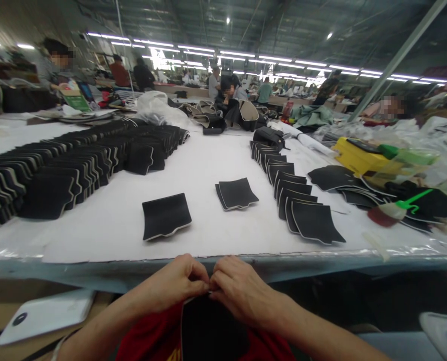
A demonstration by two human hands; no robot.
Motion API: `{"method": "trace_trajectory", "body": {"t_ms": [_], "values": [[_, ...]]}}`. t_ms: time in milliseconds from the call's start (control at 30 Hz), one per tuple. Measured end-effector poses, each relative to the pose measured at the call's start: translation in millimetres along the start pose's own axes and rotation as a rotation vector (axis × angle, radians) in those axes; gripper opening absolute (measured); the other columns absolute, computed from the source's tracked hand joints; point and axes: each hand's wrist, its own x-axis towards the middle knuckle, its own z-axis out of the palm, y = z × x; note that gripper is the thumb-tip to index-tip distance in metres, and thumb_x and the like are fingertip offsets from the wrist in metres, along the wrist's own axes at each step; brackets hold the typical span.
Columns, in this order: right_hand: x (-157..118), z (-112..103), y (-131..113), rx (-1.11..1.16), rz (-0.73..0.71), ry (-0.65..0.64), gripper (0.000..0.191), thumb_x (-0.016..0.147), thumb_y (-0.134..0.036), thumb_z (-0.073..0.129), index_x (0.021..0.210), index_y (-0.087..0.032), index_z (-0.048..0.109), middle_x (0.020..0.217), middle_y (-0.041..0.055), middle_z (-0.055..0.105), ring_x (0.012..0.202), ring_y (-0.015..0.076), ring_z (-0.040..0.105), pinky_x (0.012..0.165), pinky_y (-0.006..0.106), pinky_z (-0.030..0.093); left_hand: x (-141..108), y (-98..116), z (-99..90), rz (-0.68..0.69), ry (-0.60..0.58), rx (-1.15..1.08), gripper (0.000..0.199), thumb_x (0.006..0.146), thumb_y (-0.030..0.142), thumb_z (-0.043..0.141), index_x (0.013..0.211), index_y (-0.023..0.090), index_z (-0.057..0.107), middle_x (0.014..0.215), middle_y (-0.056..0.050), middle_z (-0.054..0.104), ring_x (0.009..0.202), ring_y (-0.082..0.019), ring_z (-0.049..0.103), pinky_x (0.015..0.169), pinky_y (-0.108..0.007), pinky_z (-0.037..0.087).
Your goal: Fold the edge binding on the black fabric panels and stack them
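Observation:
Both of my hands meet just below the table's front edge. My left hand [176, 286] and my right hand [242, 293] pinch the top edge of a black fabric piece [211, 331] with a pale rim, held upright over my red-clad lap. On the white table [208, 160] in front lie a single black piece [165, 216] and a small stack of black pieces [236, 193].
Long overlapping rows of black pieces [68, 160] fill the left of the table, and another row [289, 193] runs down the right. A yellow box [358, 158], a green-handled brush [396, 208] and plastic bags sit at the right. Other people work at tables behind.

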Motion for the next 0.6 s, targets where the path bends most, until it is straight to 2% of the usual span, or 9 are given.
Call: {"method": "trace_trajectory", "body": {"t_ms": [167, 333, 433, 533, 600], "values": [[1, 5, -1, -0.009, 0.011, -0.063, 0.009, 0.09, -0.021, 0.062, 0.088, -0.014, 0.056, 0.087, 0.0047, 0.056, 0.079, 0.019, 0.049, 0.072, 0.031, 0.038, 7, -5, 0.2, -0.055, -0.016, 0.054, 0.015, 0.066, 0.023, 0.05, 0.056, 0.015, 0.059, 0.049, 0.006, 0.035, 0.049, -0.009, 0.029, 0.044, -0.023, 0.021], [0, 7, -10, -0.051, -0.016, -0.069, 0.007, 0.089, -0.019, 0.06, 0.09, -0.013, 0.056, 0.091, 0.0058, 0.057, 0.082, 0.0194, 0.048, 0.074, 0.032, 0.038, 16, -16, 6.4, -0.097, 0.141, 0.181, 0.011, 0.059, 0.019, 0.049, 0.054, 0.016, 0.058, 0.051, 0.004, 0.045, 0.054, -0.012, 0.039, 0.049, -0.024, 0.025], [-8, 12, -22, -0.122, -0.083, 0.014, 0.008, 0.089, -0.019, 0.058, 0.082, -0.014, 0.056, 0.083, 0.005, 0.056, 0.079, 0.0195, 0.046, 0.076, 0.036, 0.037, 17, -23, 9.0, -0.135, 0.217, 0.258, 0.015, 0.055, 0.014, 0.045, 0.055, 0.015, 0.06, 0.051, 0.002, 0.049, 0.056, -0.013, 0.045, 0.052, -0.025, 0.027], [-17, 20, -31, -0.194, -0.179, 0.133, 0.017, 0.089, -0.016, 0.054, 0.072, -0.015, 0.056, 0.069, 0.0024, 0.05, 0.071, 0.0188, 0.042, 0.075, 0.037, 0.036, 15, -28, 13.2, -0.147, 0.219, 0.272, 0.015, 0.052, 0.012, 0.043, 0.052, 0.015, 0.058, 0.05, 0.002, 0.047, 0.055, -0.013, 0.044, 0.053, -0.025, 0.026], [-20, 20, -34, -0.203, -0.176, 0.126, 0.02, 0.09, -0.017, 0.054, 0.071, -0.015, 0.056, 0.067, 0.0024, 0.049, 0.069, 0.0187, 0.041, 0.071, 0.036, 0.036, 15, -30, 16.4, -0.133, 0.224, 0.259, 0.013, 0.054, 0.012, 0.043, 0.052, 0.015, 0.056, 0.051, 0.002, 0.045, 0.055, -0.012, 0.043, 0.054, -0.025, 0.025]]}}
